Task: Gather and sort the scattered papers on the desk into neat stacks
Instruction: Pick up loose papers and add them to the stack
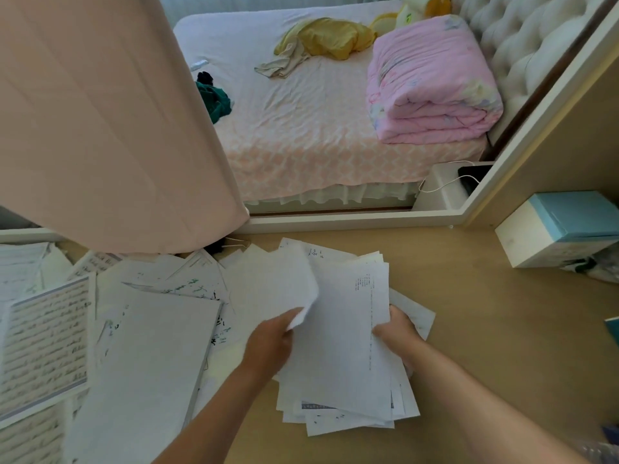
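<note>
A loose stack of white papers (341,356) lies on the wooden desk (495,329) in the middle of the view. My right hand (397,326) grips the stack's right edge. My left hand (271,343) pinches the corner of a single white sheet (271,286), which is lifted and blurred over the stack's left side. More scattered papers (160,329) cover the desk's left half, among them a lined sheet of handwriting (43,343) and a large blank sheet.
A pink curtain (110,128) hangs over the desk's back left. A white and blue box (556,229) stands at the right against the wall. Behind the desk is a bed with a folded pink quilt (432,82). A binder clip (234,243) lies near the curtain's hem.
</note>
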`<state>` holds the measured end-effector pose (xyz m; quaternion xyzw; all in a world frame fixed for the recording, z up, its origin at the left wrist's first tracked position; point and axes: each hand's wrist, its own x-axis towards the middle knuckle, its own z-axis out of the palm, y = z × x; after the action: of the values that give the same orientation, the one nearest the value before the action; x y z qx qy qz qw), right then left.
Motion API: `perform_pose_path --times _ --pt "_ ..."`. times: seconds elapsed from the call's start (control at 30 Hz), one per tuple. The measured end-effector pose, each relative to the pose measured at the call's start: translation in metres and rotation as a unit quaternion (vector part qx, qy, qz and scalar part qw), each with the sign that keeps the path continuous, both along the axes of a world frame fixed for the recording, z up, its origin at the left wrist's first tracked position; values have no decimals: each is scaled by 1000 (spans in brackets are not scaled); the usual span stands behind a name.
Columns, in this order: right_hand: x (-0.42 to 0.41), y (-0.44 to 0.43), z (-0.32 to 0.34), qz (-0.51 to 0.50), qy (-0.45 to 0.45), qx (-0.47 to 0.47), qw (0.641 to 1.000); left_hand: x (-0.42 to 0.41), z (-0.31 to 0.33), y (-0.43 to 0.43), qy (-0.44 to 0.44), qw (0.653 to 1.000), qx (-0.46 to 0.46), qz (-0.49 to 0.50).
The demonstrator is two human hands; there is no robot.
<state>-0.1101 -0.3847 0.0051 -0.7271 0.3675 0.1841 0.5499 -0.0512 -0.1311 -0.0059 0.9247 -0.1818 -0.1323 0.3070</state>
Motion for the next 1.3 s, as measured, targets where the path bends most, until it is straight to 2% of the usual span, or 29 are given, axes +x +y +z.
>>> perform_pose_path --times 0.07,0.17,0.23,0.27,0.3,0.33,0.4,0.43,0.5,0.57,0.73,0.87,0.97,1.03,1.07,1.1,1.13,1.2,1.23,1.27,1.3 --pt "1 8 0 -25 15 22 999 -16 17 -18 112 991 8 -74" --pt "-2 13 -4 -96 21 103 990 -40 28 -39 302 942 10 -148" --pt "-5 11 -6 -79 43 91 992 -44 23 -42 375 913 -5 -158" --pt "-7 9 -9 -51 46 57 996 -42 18 -38 378 914 -28 -144" --pt "-9 8 -13 -32 50 22 998 -36 13 -33 351 929 -54 -108" --pt "-11 6 -16 -29 55 1 998 -28 7 -25 281 956 -63 -58" --pt "-14 1 -19 -71 58 -38 995 -6 -9 -6 90 996 5 9" --pt "-16 -2 -17 -103 55 -58 992 5 -18 5 33 997 65 21" --pt "-21 -12 -16 -160 48 -87 982 21 -36 22 25 979 200 15" --pt "-24 -21 -16 -192 41 -94 976 24 -49 28 40 964 264 1" --pt "-26 -30 -13 -170 13 -48 984 8 -72 19 -37 968 246 24" --pt "-23 -30 -15 -157 12 -22 987 9 -63 17 -51 972 228 31" --pt "-23 -23 -16 -138 21 -19 990 19 -44 22 -32 980 165 102" --pt "-21 -17 -15 -113 27 -18 993 30 -18 20 6 987 73 141" --pt "-20 -14 -14 -101 29 -18 994 35 -2 18 53 985 0 162" --pt "-19 -11 -13 -90 27 -15 995 40 16 18 125 970 -86 190" --pt "-17 -8 -11 -79 26 -13 996 44 33 18 209 933 -190 223" --pt "-11 0 -8 -60 22 -7 998 47 61 21 360 821 -353 270" --pt "-9 3 -6 -55 23 -3 998 48 67 23 399 789 -378 274" --pt "-7 5 -5 -50 26 3 998 46 67 22 416 789 -364 269" --pt "-4 7 -6 -51 31 11 998 42 63 20 417 809 -324 259"
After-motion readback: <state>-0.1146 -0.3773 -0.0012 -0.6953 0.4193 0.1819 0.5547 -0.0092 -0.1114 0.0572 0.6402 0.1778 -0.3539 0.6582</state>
